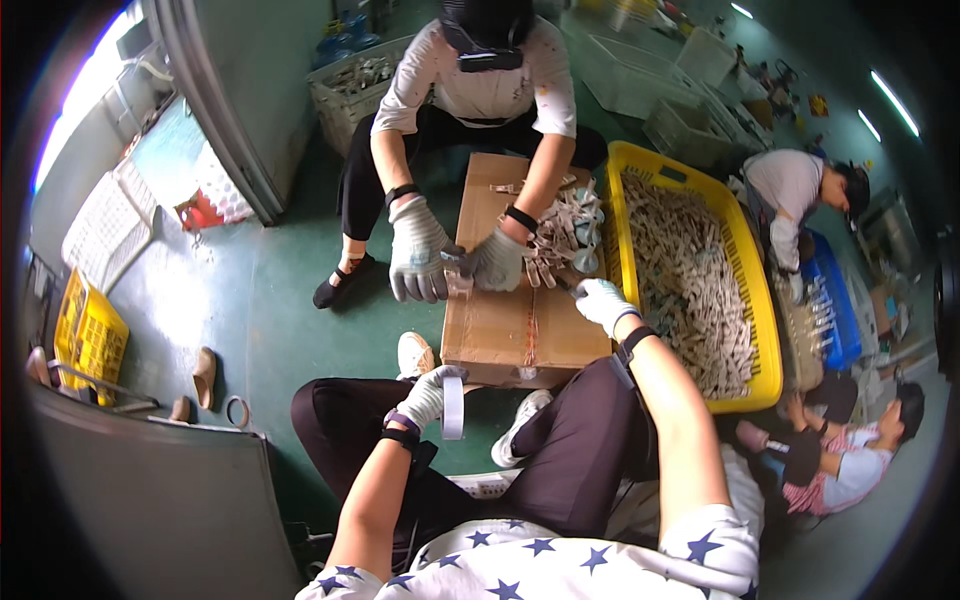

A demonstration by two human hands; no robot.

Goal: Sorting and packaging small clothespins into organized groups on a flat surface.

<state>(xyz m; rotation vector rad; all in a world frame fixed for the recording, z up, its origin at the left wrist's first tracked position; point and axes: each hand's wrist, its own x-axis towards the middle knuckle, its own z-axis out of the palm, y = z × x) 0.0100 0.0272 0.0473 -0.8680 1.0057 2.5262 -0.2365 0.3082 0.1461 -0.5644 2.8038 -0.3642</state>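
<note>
My left hand, in a pale grey glove, is closed round a roll of white tape beside the box's near left corner. My right hand, also gloved, is closed at the box's right edge. Its fingertips meet a small dark piece that I cannot make out. Just beyond them, small pale elongated pieces lie heaped on the brown cardboard box, with some bluish-white ones among them. Across the box, a co-worker's two gloved hands come together over its left part; what they hold is hidden.
A yellow crate full of similar pale pieces stands right of the box. The co-worker sits opposite. Two more people work at the far right, near a blue tray. Slippers and a tape ring lie on the green floor.
</note>
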